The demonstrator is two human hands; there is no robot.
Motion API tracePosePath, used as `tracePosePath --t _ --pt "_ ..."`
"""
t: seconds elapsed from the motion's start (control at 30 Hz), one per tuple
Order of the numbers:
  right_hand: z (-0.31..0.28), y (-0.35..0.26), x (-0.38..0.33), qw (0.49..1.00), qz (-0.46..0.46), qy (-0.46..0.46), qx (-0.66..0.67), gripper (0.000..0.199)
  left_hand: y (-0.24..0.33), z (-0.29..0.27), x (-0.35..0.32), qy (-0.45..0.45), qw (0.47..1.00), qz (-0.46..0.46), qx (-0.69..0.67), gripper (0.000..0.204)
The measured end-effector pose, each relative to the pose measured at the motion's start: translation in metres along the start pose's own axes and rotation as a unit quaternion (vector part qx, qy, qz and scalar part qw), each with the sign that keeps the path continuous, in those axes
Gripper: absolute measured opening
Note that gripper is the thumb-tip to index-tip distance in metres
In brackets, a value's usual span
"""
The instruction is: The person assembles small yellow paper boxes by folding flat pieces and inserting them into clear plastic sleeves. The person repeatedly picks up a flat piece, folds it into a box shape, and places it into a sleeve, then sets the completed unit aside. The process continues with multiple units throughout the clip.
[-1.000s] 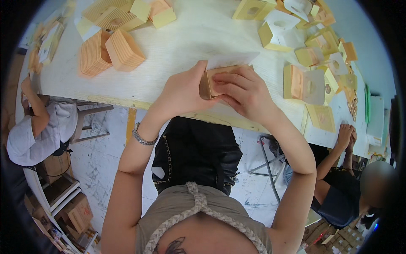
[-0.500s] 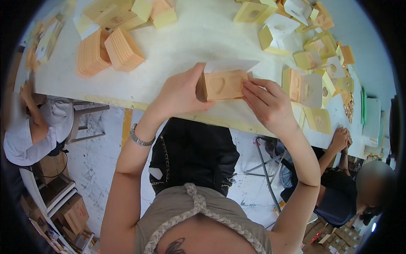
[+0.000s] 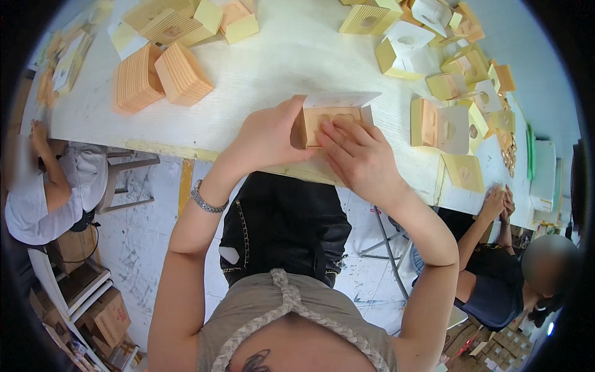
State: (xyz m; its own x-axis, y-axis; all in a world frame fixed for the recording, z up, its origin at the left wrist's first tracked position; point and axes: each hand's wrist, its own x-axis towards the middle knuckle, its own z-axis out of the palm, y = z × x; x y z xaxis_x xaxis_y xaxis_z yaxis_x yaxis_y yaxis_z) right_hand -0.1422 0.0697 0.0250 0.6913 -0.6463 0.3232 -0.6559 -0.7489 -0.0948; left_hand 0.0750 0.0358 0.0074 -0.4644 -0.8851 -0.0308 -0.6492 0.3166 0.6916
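Note:
A small carton lies at the table's near edge, its white-lined lid raised on the far side. Inside sits a peach-coloured insert tray with molded hollows, partly hidden by fingers. My left hand grips the carton's left end, thumb at the far side and fingers along the near side. Over the tray, my right hand has its fingers stretched, the tips resting on the tray's surface. Its palm hangs past the carton's near right corner.
Two stacks of peach trays stand on the table to the left. Several yellow cartons with open lids crowd the right side. One person sits at the right, another at the left beside a stool.
My right hand has moved left from the tray's right edge onto the tray, its fingers now pressing there. The tray appears lower inside the carton. My left hand has stayed nearly still.

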Motion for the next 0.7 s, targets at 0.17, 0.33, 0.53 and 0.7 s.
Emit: tracePosePath --t 0.17,0.33,0.53,0.7 --pt "-0.003 0.003 -0.007 0.997 -0.057 0.007 -0.055 0.035 -0.003 0.001 -0.004 0.03 0.999 -0.008 -0.031 0.068" --pt "-0.014 0.0 0.004 0.98 0.091 -0.17 -0.05 0.036 -0.004 0.004 -0.002 0.086 0.995 0.032 0.027 0.061" --pt "0.009 -0.006 0.026 0.999 -0.015 0.037 0.02 0.034 -0.003 0.001 -0.006 0.003 1.0 0.0 0.022 0.084" --pt "-0.011 0.015 0.02 0.999 0.029 0.009 -0.042 0.026 0.002 -0.012 -0.011 -0.001 0.995 -0.015 -0.095 0.069"
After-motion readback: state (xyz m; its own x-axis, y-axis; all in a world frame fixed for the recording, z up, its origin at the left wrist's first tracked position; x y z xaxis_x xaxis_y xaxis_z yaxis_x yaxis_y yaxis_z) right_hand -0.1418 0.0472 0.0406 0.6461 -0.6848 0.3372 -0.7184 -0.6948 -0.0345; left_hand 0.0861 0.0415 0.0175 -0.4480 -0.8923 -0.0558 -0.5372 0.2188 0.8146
